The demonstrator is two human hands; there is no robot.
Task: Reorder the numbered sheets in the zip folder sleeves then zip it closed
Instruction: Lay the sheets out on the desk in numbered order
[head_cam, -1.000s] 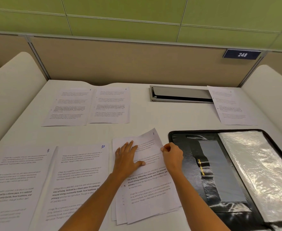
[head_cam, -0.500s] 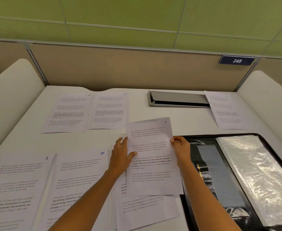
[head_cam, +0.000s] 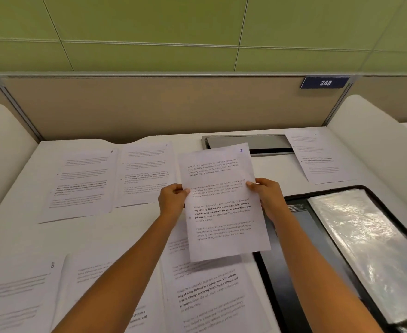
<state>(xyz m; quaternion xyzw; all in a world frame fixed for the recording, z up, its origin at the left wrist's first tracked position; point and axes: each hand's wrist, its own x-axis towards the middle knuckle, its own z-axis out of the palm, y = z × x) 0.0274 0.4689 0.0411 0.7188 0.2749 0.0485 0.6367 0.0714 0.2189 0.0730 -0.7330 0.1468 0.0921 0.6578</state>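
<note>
Left hand (head_cam: 172, 200) pinches the left edge of the sheet marked 3 (head_cam: 221, 203), thumb on the printed face and fingers curled behind. Right hand (head_cam: 267, 198) grips the right edge of the same sheet in like manner. Head view: the sheet is held clear of the white desk (head_cam: 125, 231), roughly upright to the camera with its numbered corner farthest away and a slight tilt. Directly beneath it, near the front edge, lies a loose stack of printed sheets (head_cam: 207, 292). The zip folder (head_cam: 293, 272) lies open on the right side of the desk, just beside that stack; its clear sleeves (head_cam: 365, 248) cover its right portion and catch glare. At the far left of the desk, sheet 6 (head_cam: 84, 181) and sheet 4 (head_cam: 147, 174) lie flat side by side, edges touching or overlapping. A further sheet (head_cam: 317, 159) lies at the far right, beyond the folder; its number is too small to read. Two more sheets (head_cam: 12, 296) lie at the near left, blurred. A metal cable slot (head_cam: 248, 143) sits at the rear of the desk. A plate reading 248 (head_cam: 325, 82) is fixed to the partition.
</note>
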